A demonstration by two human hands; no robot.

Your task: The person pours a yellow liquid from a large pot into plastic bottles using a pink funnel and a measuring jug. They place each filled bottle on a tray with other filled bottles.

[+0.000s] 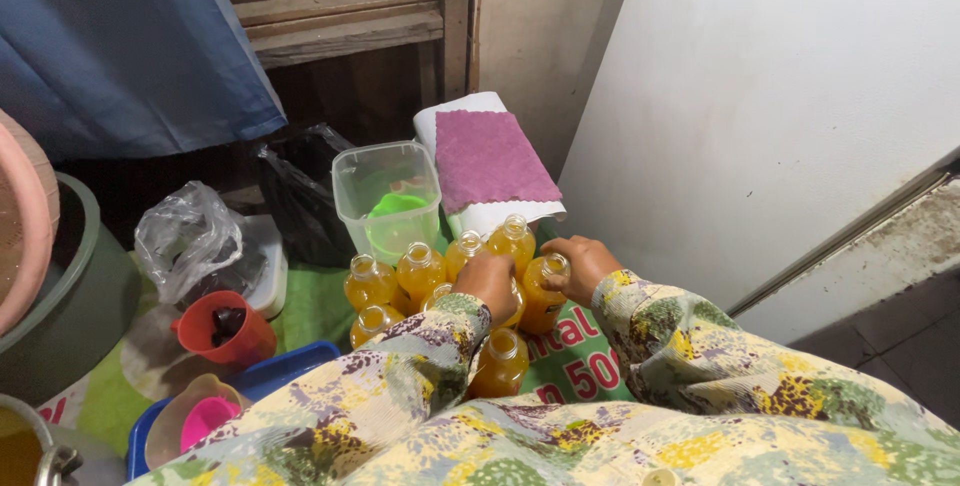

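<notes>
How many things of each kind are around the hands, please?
Bottles of orange liquid: 8 visible
Clear plastic boxes: 1
Red cups: 1
Purple cloths: 1
Total: 11
The left hand and right hand may hide more bottles.

Both arms in patterned sleeves reach forward; the left hand (487,281) and right hand (583,264) curl downward, close together.

Green printed mat (315,306), orange bottles (420,271), clear tub (385,196)
</notes>
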